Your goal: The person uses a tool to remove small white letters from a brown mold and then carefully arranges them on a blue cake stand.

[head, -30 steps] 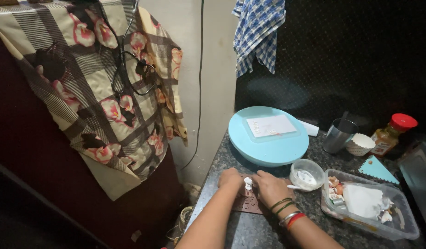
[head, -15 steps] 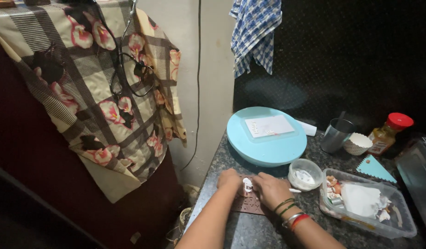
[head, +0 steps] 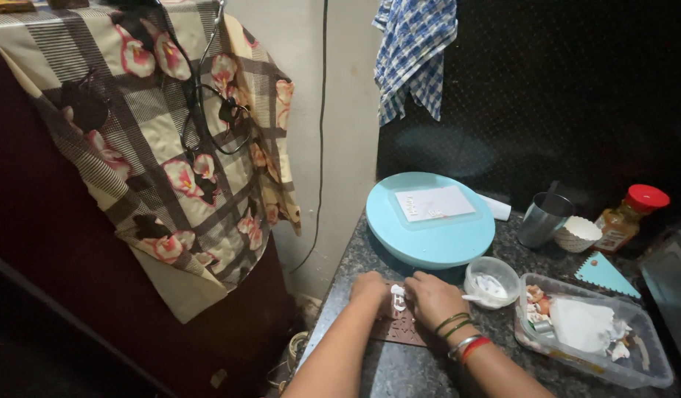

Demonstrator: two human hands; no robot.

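- Dark speckled stone counter beside a pale wall, with 1 floral cloth hanging at left.
- 1 small white piece sits between both hands, over 1 brown mat.
- Left hand and right hand pinch it with curled fingers.
- Far side: 1 blue turntable. Right: 1 small clear bowl and 1 clear tray.

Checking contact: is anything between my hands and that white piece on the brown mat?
Nothing visible. The left hand and right hand both touch the white piece on the mat.
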